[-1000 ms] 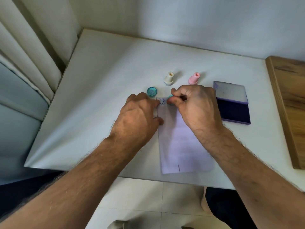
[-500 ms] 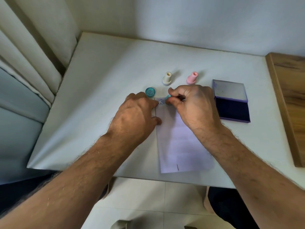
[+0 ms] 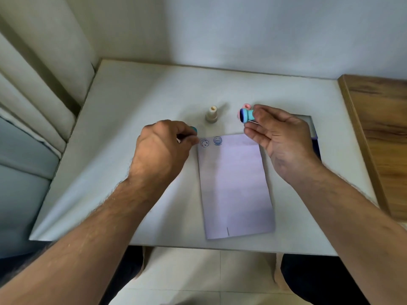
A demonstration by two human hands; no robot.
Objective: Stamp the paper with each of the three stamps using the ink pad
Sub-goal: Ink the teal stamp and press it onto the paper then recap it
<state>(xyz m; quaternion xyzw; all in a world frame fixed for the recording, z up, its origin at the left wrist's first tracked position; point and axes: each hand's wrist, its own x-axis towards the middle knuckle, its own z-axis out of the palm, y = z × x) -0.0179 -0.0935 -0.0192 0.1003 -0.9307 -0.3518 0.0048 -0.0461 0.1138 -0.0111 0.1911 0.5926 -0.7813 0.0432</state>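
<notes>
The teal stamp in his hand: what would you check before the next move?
1. Teal stamp held firmly: ok, pinched at the right hand's fingertips, lifted off the paper.
2. Marks so far: ok, two round prints at the paper's top left.
3. Paper steadied: cannot tell, the left hand sits at its top left corner, contact unclear.
4. Teal cap: cannot tell, mostly hidden behind the left hand.
5. Next stamps within reach: ok, beige stamp upright; pink stamp mostly hidden behind the teal one.
6. Ink pad open: cannot tell, mostly hidden behind the right hand.
</notes>
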